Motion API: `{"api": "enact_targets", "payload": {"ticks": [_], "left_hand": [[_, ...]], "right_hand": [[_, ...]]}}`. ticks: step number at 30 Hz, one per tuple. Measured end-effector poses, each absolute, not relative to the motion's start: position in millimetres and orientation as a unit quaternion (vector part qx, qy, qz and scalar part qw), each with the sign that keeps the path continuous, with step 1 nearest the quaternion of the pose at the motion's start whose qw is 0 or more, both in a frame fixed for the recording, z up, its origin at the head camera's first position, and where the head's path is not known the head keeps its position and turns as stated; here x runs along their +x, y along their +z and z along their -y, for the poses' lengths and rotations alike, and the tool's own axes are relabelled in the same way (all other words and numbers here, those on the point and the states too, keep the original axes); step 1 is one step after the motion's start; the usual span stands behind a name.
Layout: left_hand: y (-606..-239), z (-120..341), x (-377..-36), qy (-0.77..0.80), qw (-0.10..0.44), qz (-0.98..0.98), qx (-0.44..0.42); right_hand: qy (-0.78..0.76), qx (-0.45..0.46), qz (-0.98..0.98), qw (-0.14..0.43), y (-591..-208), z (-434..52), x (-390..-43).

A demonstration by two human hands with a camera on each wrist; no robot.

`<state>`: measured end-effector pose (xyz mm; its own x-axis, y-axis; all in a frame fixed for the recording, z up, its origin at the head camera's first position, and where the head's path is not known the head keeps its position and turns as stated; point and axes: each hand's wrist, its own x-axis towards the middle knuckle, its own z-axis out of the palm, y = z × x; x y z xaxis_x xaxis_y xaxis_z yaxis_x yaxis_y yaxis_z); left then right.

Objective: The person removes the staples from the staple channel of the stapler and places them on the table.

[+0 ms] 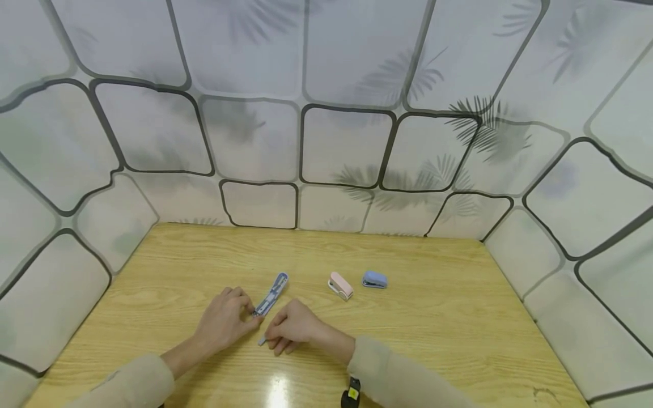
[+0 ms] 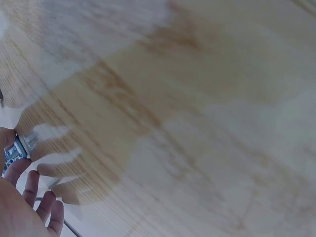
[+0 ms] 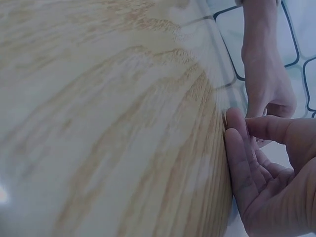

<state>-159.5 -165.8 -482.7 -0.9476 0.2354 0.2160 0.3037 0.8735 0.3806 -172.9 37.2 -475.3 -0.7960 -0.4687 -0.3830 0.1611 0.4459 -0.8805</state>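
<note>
A blue stapler (image 1: 271, 294) lies opened out long and slanting on the wooden table, its inner metal track showing. My left hand (image 1: 224, 320) grips its near end between thumb and fingertips. In the left wrist view that end of the stapler (image 2: 19, 150) shows between the thumb and index finger. Just to the right, my right hand (image 1: 295, 326) pinches a short grey staple strip (image 1: 262, 341) low over the tabletop. The right wrist view shows the right hand (image 3: 269, 173) with thumb and index finger meeting; the strip is hidden there.
Beyond my right hand sit a small pink stapler (image 1: 340, 285) and a small blue stapler (image 1: 374, 279), both closed. The wooden table (image 1: 433, 334) ends at patterned walls at the back and sides. A black item with a yellow mark (image 1: 351, 392) is by the right sleeve.
</note>
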Motion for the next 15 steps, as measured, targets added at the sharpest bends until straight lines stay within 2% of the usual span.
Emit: {"api": "enact_targets", "payload": {"ticks": [8,15], "left_hand": [[-483,165,-159,-0.210,0.078,0.965,-0.137],[-484,165,-160,-0.212,0.086,0.964,-0.134]], "right_hand": [[-0.518,-0.080,-0.795,0.306,-474,-39,-175],[-0.528,-0.099,-0.805,0.252,-465,-59,-182]]}}
